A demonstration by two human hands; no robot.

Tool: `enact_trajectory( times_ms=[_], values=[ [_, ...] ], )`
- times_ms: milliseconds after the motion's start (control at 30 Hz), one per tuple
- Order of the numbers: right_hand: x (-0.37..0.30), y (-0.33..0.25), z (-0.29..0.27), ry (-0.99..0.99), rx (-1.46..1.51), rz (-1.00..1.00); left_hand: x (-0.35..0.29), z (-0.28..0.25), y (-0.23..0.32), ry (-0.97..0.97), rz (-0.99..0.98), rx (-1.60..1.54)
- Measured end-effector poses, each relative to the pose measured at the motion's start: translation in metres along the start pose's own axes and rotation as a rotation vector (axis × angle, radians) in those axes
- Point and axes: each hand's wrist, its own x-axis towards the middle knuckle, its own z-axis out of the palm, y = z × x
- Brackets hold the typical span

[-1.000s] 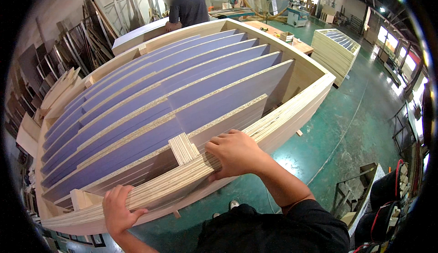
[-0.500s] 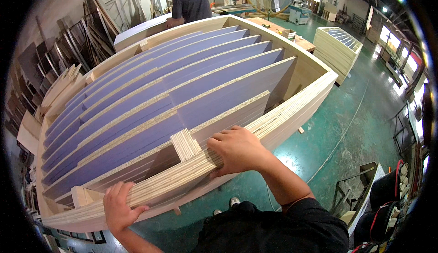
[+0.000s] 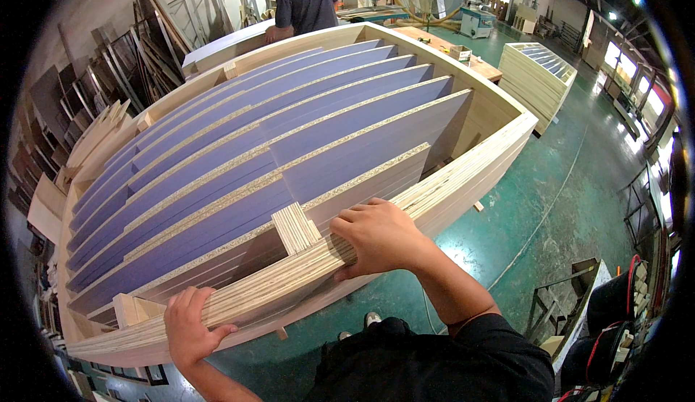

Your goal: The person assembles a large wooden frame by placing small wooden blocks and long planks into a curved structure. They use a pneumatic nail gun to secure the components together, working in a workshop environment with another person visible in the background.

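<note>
Along the near side of a large stack of pale plywood frames (image 3: 463, 172), both my hands lie on the layered rim. My left hand (image 3: 192, 324) wraps over the rim toward its left end, fingers on top and thumb against the outer face. Farther right, my right hand (image 3: 380, 239) grips the same rim, its thumb side partly hidden under the edge. A short plywood block (image 3: 295, 229) stands against the inside of the rim beside my right hand. Another wooden block (image 3: 126, 312) sits inside near my left hand. Long blue-violet panels (image 3: 217, 182) with raw chipboard edges fill the frames in rows.
Behind the stack, a person (image 3: 304, 3) in dark clothes leans over a white panel. A smaller frame stack (image 3: 537, 76) stands on the green floor (image 3: 550, 177) at the right. Black bins (image 3: 604, 344) are at lower right. Boards (image 3: 127, 54) lean on the left wall.
</note>
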Motion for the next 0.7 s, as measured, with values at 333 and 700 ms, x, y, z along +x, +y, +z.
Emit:
enact_trajectory(
  times_ms=[333,700],
  values=[
    [-0.001,0.0001,-0.0005,0.003,-0.008,-0.002,-0.0001,0.0008,0.0009,0.021,0.004,-0.008],
    [-0.0014,-0.0011,-0.0026,0.013,-0.002,-0.013,-0.0017,0.003,-0.0022,0.022,-0.004,0.001]
  ],
)
